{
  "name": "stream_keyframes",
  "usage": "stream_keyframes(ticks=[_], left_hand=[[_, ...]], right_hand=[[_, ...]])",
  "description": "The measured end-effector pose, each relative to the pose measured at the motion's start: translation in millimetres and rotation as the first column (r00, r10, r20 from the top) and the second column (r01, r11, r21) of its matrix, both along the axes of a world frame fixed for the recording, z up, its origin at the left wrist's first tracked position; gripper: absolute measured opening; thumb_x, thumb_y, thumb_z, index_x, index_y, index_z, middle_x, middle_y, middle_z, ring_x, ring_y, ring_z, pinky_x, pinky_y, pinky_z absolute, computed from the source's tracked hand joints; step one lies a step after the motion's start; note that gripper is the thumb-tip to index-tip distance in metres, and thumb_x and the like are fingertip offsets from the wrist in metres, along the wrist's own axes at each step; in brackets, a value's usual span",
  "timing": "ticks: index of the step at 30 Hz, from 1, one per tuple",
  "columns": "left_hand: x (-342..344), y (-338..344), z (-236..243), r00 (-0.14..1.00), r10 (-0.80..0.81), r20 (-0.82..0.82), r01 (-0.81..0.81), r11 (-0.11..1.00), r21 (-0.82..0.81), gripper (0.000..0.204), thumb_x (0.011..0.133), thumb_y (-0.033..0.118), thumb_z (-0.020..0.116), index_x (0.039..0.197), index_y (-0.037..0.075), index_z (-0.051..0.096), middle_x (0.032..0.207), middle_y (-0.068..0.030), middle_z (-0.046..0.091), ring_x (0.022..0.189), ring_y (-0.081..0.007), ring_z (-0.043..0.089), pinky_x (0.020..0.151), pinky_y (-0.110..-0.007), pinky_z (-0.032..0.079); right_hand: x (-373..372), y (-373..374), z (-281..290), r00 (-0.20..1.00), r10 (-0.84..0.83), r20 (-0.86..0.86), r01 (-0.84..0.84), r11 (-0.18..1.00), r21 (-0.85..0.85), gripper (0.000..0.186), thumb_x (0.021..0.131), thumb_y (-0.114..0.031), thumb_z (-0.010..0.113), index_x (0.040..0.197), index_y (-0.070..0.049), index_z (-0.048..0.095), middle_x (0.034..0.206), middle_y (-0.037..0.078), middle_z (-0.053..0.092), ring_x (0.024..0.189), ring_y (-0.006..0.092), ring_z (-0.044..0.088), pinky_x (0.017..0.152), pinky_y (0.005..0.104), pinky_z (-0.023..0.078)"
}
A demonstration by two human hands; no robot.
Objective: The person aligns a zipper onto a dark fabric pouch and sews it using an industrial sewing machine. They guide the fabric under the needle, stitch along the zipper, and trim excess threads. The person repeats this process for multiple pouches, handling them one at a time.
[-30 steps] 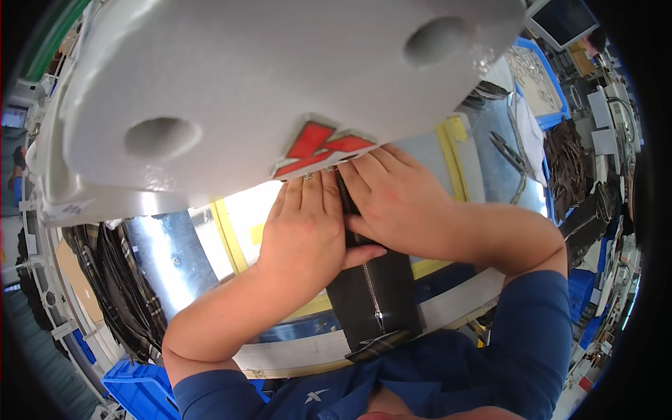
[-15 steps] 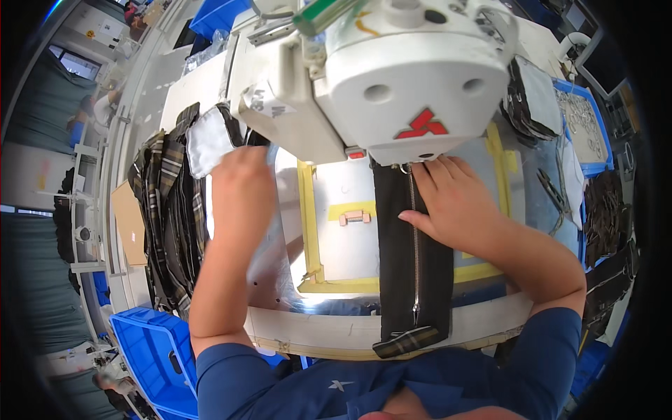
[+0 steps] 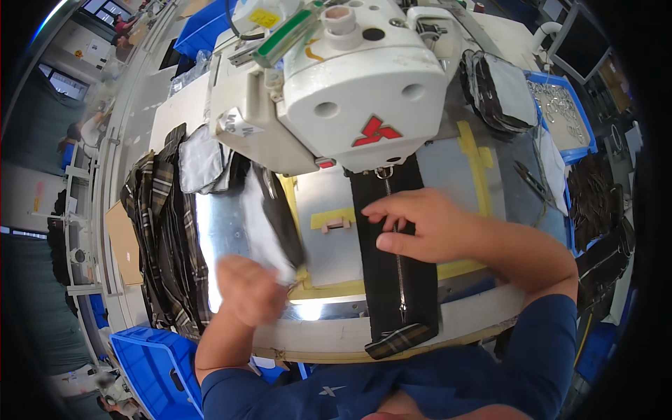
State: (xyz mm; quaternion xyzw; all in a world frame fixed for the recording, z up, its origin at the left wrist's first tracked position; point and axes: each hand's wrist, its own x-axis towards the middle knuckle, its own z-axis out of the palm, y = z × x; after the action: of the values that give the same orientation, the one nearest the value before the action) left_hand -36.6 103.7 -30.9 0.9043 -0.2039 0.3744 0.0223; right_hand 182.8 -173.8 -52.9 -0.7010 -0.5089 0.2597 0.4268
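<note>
A dark fabric strip with a metal zipper (image 3: pixel 374 273) runs from under the white sewing machine head (image 3: pixel 364 91) toward my body, its near end hanging past the table edge with a plaid flap (image 3: pixel 397 341) on it. My right hand (image 3: pixel 427 224) is over the strip's middle with fingers stretched and apart; whether it touches the cloth I cannot tell. To the left, my left hand (image 3: pixel 252 288) is closed, smeared by motion, on a white and black fabric piece (image 3: pixel 269 224) that trails away from it. A small pink block (image 3: pixel 336 225) lies on the taped plate (image 3: pixel 329 260) left of the strip.
Stacked white-topped pieces (image 3: pixel 203 162) and dark plaid fabric (image 3: pixel 164 238) lie at left. On the right are another fabric stack (image 3: pixel 500 91), metal snips (image 3: pixel 530 180) and a blue tray of metal rings (image 3: pixel 560 112). A blue crate (image 3: pixel 157 371) stands low at left.
My left hand has come from the white-topped stack toward me, bringing a fabric piece along. My right hand has drawn back from beneath the machine head, fingers lifting. The view has shifted slightly.
</note>
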Motion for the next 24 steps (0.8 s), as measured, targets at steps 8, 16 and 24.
stream_keyframes(ticks=[8,16,24], left_hand=[[57,-75,-18,0.836,-0.42,-0.352,0.383,0.907,-0.172,0.039,0.086,0.037,0.083,0.108,0.006,0.072,0.101,-0.0055,0.068,0.091,-0.0231,0.064,0.086,-0.038,0.051],[127,-74,-28,0.762,-0.062,-0.645,-0.26,0.883,-0.392,0.027,0.085,0.016,0.083,0.106,0.001,0.072,0.095,-0.0127,0.07,0.088,-0.0364,0.066,0.08,-0.046,0.055],[123,-58,-39,0.958,-0.228,-0.175,0.152,0.918,-0.367,0.032,0.069,-0.005,0.076,0.101,-0.004,0.074,0.106,-0.0171,0.074,0.086,-0.0312,0.07,0.075,-0.041,0.058]], right_hand=[[23,-1,9,0.926,-0.174,-0.336,0.084,0.96,-0.265,0.041,0.091,-0.02,0.078,0.124,0.001,0.066,0.089,0.01,0.071,0.074,0.0177,0.065,0.066,0.0352,0.052],[37,-7,11,0.953,-0.142,0.267,0.193,0.965,-0.175,0.018,0.082,-0.009,0.074,0.099,-0.004,0.07,0.096,0.013,0.069,0.079,0.0324,0.068,0.069,0.0446,0.054],[29,-4,1,0.764,-0.193,0.616,-0.019,0.947,0.32,0.016,0.077,-0.008,0.08,0.087,-0.005,0.069,0.097,0.011,0.07,0.075,0.0287,0.067,0.066,0.0404,0.056]])
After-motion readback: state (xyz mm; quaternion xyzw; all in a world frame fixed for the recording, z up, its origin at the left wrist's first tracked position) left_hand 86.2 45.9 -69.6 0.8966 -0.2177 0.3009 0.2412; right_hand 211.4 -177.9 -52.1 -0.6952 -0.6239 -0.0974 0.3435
